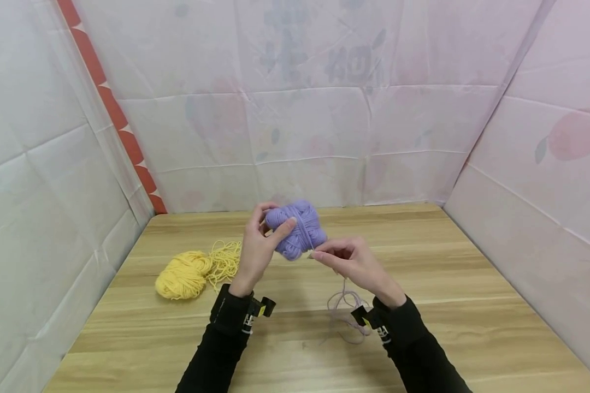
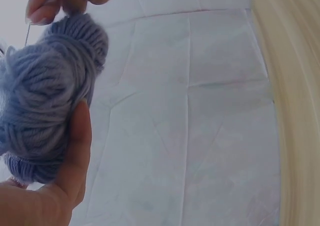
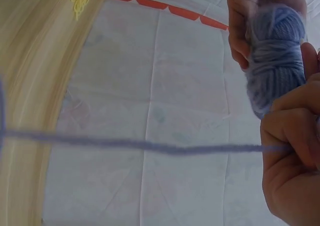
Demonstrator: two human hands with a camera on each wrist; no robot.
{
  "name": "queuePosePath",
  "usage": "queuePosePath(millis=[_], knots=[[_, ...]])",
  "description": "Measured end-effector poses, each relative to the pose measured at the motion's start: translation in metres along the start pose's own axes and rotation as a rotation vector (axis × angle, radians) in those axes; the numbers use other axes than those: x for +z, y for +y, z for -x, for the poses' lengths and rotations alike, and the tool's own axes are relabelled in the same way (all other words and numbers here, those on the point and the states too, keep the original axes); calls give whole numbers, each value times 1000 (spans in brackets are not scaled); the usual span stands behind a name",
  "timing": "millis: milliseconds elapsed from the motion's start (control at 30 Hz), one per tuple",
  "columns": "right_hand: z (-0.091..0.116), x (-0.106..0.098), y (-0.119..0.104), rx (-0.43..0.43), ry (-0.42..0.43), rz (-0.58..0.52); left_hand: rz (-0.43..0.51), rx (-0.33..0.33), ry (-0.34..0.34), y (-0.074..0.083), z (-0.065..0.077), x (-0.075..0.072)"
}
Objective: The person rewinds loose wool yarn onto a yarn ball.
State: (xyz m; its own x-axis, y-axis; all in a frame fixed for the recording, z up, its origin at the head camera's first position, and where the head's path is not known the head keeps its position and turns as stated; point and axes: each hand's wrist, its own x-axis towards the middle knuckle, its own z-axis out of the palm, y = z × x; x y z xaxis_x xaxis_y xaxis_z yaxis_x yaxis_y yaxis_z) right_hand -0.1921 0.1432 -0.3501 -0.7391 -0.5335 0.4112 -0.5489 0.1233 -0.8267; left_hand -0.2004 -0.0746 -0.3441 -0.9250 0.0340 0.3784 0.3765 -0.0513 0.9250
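A purple ball of yarn [image 1: 300,232] is held up above the table by my left hand [image 1: 257,248], thumb on its near face and fingers around the far side. In the left wrist view the same yarn ball [image 2: 42,101] fills the left edge. My right hand [image 1: 358,266] pinches a strand of this yarn close to the ball's lower right side. From the curled right fingers [image 3: 290,136] a purple strand [image 3: 125,144] runs away in the right wrist view. Its loose tail [image 1: 348,305] hangs down and lies in loops on the table beneath the right wrist.
A yellow ball of yarn [image 1: 183,275] lies on the wooden table [image 1: 285,349] to the left, with a loose yellow tangle [image 1: 224,261] beside it, partly behind my left hand. Pale printed sheets [image 1: 305,131] stand along the table's back and both sides.
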Motion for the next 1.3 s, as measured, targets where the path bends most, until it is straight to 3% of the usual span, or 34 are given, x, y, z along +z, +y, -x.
queuePosePath(millis=[133, 433, 567, 733, 900, 1100, 1300], knots=[[-1, 1, 1, 29, -15, 1, 67, 16, 11, 1, 0, -2], [-3, 0, 8, 61, -36, -66, 182, 25, -32, 4, 0, -4], [-3, -4, 10, 81, -51, -120, 295, 14, -97, 6, 0, -5], [-1, -9, 12, 115, -50, -158, 405, -31, -232, 8, 2, -7], [1, -12, 11, 186, -39, -181, 345, -112, -370, 8, 5, -9], [0, -12, 8, 236, -20, -214, 192, -103, -497, 8, 6, -10], [-1, -12, 8, 287, 24, -198, 62, -133, -568, 10, 7, -9]])
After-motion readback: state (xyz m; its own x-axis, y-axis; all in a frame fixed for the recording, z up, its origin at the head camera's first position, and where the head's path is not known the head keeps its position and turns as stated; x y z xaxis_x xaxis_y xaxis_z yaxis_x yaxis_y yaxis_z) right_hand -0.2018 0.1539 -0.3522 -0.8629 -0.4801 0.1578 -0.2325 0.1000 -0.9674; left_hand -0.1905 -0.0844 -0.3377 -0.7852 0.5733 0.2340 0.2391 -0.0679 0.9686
